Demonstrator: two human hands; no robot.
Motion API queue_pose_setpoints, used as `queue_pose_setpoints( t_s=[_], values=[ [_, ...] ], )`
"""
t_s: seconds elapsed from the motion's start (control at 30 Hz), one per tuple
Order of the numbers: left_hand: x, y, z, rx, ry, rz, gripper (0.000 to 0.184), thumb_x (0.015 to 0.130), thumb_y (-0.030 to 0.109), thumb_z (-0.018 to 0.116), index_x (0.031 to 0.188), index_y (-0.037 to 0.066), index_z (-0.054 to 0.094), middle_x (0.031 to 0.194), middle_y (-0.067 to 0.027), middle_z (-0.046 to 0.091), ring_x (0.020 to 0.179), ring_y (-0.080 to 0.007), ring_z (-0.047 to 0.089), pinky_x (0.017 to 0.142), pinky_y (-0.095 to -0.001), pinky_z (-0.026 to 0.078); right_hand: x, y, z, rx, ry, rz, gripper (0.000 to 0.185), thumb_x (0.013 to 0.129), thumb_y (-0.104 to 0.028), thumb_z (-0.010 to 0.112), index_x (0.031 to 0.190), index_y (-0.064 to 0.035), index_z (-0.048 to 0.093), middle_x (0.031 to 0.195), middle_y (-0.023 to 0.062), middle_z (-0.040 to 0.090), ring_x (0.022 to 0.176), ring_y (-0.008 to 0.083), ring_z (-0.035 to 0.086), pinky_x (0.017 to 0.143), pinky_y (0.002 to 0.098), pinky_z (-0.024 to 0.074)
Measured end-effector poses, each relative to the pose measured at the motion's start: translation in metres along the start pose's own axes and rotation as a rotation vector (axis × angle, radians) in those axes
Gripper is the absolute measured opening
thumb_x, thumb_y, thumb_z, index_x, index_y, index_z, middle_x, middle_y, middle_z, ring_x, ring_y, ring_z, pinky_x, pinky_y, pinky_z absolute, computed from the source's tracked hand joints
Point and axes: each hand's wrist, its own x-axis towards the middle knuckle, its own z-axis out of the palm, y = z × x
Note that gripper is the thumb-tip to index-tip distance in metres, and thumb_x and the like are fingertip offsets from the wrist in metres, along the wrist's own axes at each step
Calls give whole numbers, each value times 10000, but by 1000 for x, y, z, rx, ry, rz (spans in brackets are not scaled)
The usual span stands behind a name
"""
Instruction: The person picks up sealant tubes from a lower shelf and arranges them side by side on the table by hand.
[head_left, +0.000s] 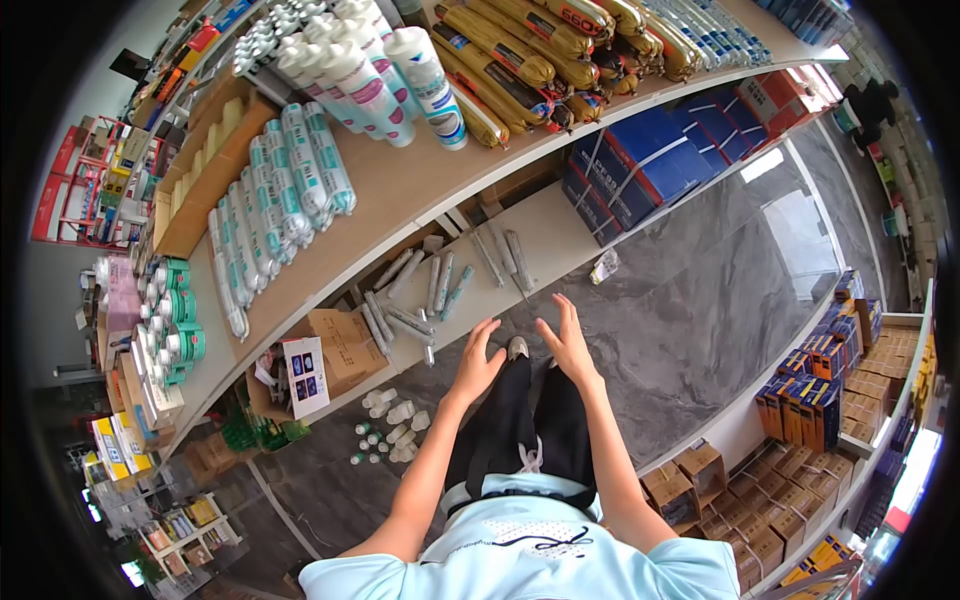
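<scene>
My left hand (477,366) is held out in front of my body, fingers apart and holding nothing. Level with it, my right hand (568,343) is also open, its palm turned towards the left one. Past my left hand, several silver foil sealant tubes (407,320) lie scattered on a low shelf (545,232), together with a teal tube (457,292). A crumpled white wrapper (604,266) rests on the floor just beyond my right hand. Neither hand touches anything.
The upper shelf (400,205) bears white cartridges (427,88), teal-and-white foil packs (268,190) and gold foil packs (500,70). Blue boxes (640,165) stand below it. An open carton (345,350) and white bottles (398,425) are at left, brown cartons (770,500) at right.
</scene>
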Motion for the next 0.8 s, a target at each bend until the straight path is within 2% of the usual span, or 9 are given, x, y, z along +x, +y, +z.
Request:
queue_pose_setpoints(
  t_s=[0.23,0.3,0.43,0.5,0.57,0.63,0.73,0.8],
  values=[
    [26,-59,49,-6,-130,-158,460,838,68,631,1281,56,507,1352,-103,483,1276,-266,453,984,-420,430,22,66,19,3,-43,137,611,924,-296,576,1369,46,333,1427,249,334,1333,388,339,1082,405,319],
    [36,-71,68,-20,-173,-201,464,834,64,629,1280,51,502,1362,-124,464,1271,-293,455,1010,-419,408,32,86,21,-6,-40,150,609,919,-289,579,1369,41,335,1422,251,340,1326,390,349,1077,409,324],
    [69,-97,103,174,-158,-60,502,811,22,621,1291,43,476,1363,-193,427,1281,-378,408,1059,-411,352,49,137,31,44,54,206,605,908,-251,574,1367,53,322,1423,253,333,1318,395,358,1073,413,329],
    [94,-126,124,173,-104,-98,497,807,16,621,1283,30,479,1335,-193,453,1270,-375,420,1057,-408,354,59,168,37,52,64,243,608,906,-246,571,1369,55,318,1421,257,332,1320,396,356,1077,415,323],
    [117,-163,149,150,-18,-102,456,806,37,634,1240,-1,499,1238,-189,533,1200,-346,493,1015,-395,390,69,202,46,-26,26,236,626,896,-245,583,1365,69,312,1417,274,330,1302,420,361,1066,433,336],
    [140,-194,173,126,-25,-145,446,804,67,643,1229,11,517,1224,-181,547,1170,-340,517,988,-389,410,78,232,57,-151,-51,234,644,889,-256,596,1360,78,311,1407,286,336,1286,433,368,1054,445,348],
    [166,-245,206,79,-137,-259,446,791,90,631,1215,8,521,1251,-198,525,1189,-348,497,1013,-403,395,88,267,74,-137,-73,217,636,891,-266,599,1349,79,326,1382,288,359,1274,427,385,1042,449,365],
    [176,-297,230,50,-149,-314,413,800,119,627,1192,12,549,1204,-184,563,1169,-338,520,990,-398,412,94,287,84,-139,-84,189,607,896,-252,593,1339,79,340,1367,283,372,1266,418,397,1036,442,379]
  ],
)
